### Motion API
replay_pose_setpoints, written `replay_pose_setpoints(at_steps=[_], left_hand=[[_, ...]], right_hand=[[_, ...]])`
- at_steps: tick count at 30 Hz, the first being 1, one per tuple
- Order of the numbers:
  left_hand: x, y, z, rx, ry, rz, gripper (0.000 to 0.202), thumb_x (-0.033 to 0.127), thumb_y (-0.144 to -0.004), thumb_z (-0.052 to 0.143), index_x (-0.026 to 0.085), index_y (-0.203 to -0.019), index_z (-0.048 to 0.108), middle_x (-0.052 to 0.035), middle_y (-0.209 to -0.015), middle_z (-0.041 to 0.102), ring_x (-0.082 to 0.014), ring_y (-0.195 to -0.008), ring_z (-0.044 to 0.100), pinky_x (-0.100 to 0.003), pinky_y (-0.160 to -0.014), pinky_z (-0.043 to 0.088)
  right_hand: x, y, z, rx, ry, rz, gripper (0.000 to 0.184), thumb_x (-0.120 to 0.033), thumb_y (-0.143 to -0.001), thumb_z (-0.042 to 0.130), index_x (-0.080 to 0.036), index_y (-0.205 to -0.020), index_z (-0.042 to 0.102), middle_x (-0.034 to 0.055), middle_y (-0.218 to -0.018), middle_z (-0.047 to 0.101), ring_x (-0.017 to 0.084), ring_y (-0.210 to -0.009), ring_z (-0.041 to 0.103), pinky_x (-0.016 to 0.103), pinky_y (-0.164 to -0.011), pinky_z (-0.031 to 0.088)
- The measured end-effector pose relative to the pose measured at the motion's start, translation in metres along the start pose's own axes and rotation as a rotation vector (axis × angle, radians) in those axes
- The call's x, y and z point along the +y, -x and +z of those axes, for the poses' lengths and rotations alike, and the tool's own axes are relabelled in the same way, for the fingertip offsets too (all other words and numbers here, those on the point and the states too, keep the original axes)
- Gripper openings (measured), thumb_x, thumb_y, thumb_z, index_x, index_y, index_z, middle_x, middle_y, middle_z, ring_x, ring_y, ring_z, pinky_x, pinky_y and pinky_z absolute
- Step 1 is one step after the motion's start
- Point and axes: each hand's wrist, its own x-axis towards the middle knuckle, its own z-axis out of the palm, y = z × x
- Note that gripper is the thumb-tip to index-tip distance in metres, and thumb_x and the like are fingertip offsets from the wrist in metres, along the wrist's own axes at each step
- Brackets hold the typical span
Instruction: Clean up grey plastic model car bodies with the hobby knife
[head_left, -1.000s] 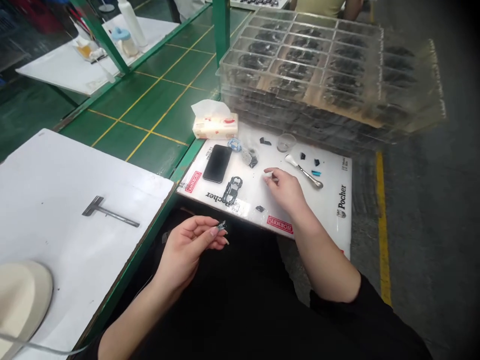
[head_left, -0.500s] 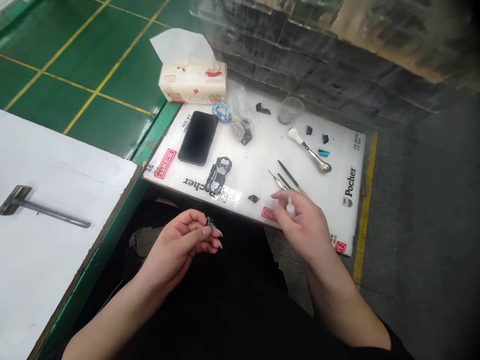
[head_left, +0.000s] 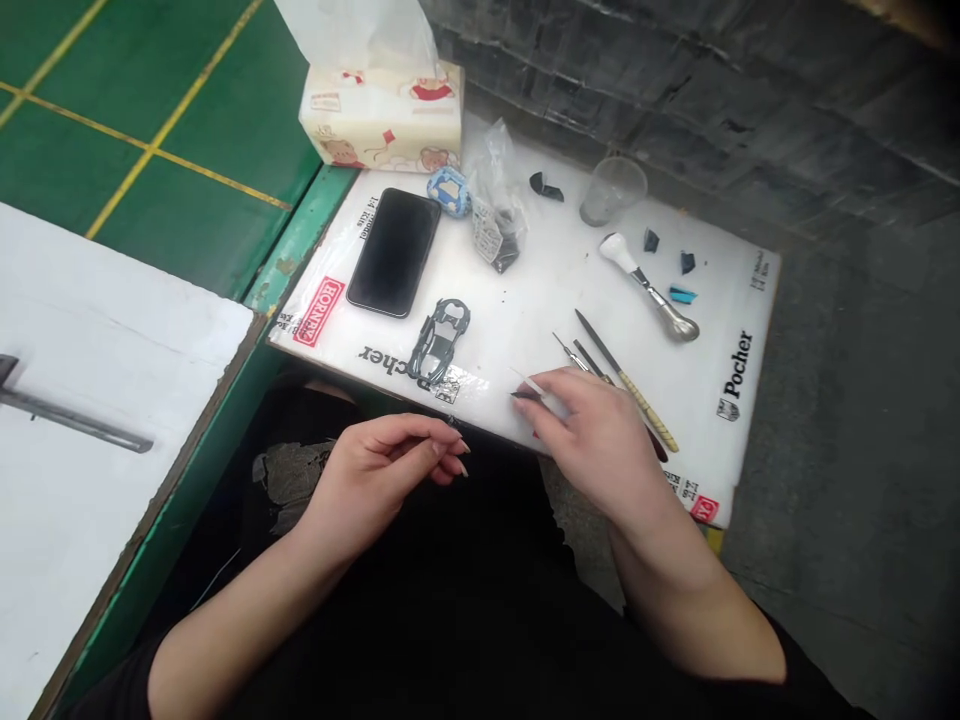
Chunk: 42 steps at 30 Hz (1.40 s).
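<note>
Black and very small, the tiny dark part (head_left: 452,423) is pinched between the thumb and fingertips of the left hand (head_left: 382,470), which is closed narrowly around it and held over the lap, just off the near edge of the white board (head_left: 525,300). Most of the part is hidden by the fingers, so its shape cannot be told. A thin white stick (head_left: 534,385) is gripped in the right hand (head_left: 600,440), whose fingers are curled tightly about it; its tip is laid against a small black piece (head_left: 523,396) on the board, a little to the right of the left hand's fingertips.

As far as can be judged, the work is at an early or middle stage: the held part is joined to nothing, and the grey model car body (head_left: 441,340) lies bare on the board, near both hands but touched by neither. More loose dark pieces (head_left: 650,240) and a blue one (head_left: 682,295) are scattered farther out, and a clear bag (head_left: 499,220) of parts is only partly emptied.

Slim hand tools (head_left: 622,375) are laid beside the right hand, with a white-handled metal spatula (head_left: 649,290) beyond them. A phone (head_left: 394,250), a clear cup (head_left: 611,190) and a tissue box (head_left: 382,115) are set along the far side, by the green tabletop (head_left: 225,130).
</note>
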Motion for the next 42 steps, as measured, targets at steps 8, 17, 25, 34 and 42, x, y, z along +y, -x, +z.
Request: replay_pose_setpoints(at_steps=[8, 17, 25, 34, 42], left_hand=[[0.017, 0.016, 0.002, 0.012, -0.079, 0.209, 0.046, 0.023, -0.082, 0.115, 0.027, -0.125, 0.100, -0.0114, -0.124, 0.096, -0.0296, -0.110, 0.093, -0.035, -0.094, 0.078], [0.016, 0.057, -0.028, -0.013, -0.130, 0.442, 0.043, 0.018, -0.085, 0.113, 0.033, -0.123, 0.100, -0.0073, -0.129, 0.097, -0.0309, -0.120, 0.093, -0.038, -0.104, 0.077], [-0.003, 0.088, -0.065, -0.093, 0.176, 0.490, 0.049, 0.009, -0.084, 0.112, 0.028, -0.126, 0.098, -0.0088, -0.133, 0.096, -0.0243, -0.117, 0.094, -0.025, -0.098, 0.076], [-0.013, 0.115, -0.093, -0.067, 0.413, 0.520, 0.043, 0.010, -0.090, 0.108, 0.027, -0.128, 0.096, -0.0075, -0.134, 0.096, -0.0227, -0.123, 0.093, -0.023, -0.097, 0.075], [-0.020, 0.116, -0.098, -0.110, 0.449, 0.555, 0.042, 0.013, -0.093, 0.108, 0.027, -0.131, 0.095, -0.0076, -0.136, 0.095, -0.0219, -0.123, 0.093, -0.024, -0.100, 0.075]], right_hand=[[-0.059, 0.032, 0.002, -0.195, -0.770, 0.279, 0.025, -0.047, -0.101, 0.102, -0.027, -0.109, 0.089, -0.0006, -0.092, 0.078, 0.016, -0.076, 0.066, 0.028, -0.067, 0.054], [-0.109, 0.056, 0.029, -0.183, -0.785, 0.161, 0.024, -0.039, -0.104, 0.098, -0.026, -0.100, 0.079, -0.0028, -0.084, 0.071, 0.014, -0.070, 0.060, 0.028, -0.066, 0.054], [-0.140, 0.071, 0.043, -0.316, -0.750, 0.102, 0.026, -0.050, -0.108, 0.097, -0.027, -0.110, 0.084, 0.0012, -0.094, 0.078, 0.015, -0.078, 0.066, 0.024, -0.070, 0.058], [-0.149, 0.090, 0.040, -0.304, -0.708, 0.011, 0.047, -0.041, -0.114, 0.092, -0.046, -0.159, 0.081, 0.0028, -0.121, 0.087, 0.019, -0.102, 0.088, 0.023, -0.092, 0.076], [-0.146, 0.104, 0.038, -0.076, -0.661, -0.237, 0.035, -0.027, -0.095, 0.107, -0.036, -0.126, 0.093, 0.0036, -0.103, 0.090, 0.023, -0.081, 0.085, 0.032, -0.075, 0.078]])
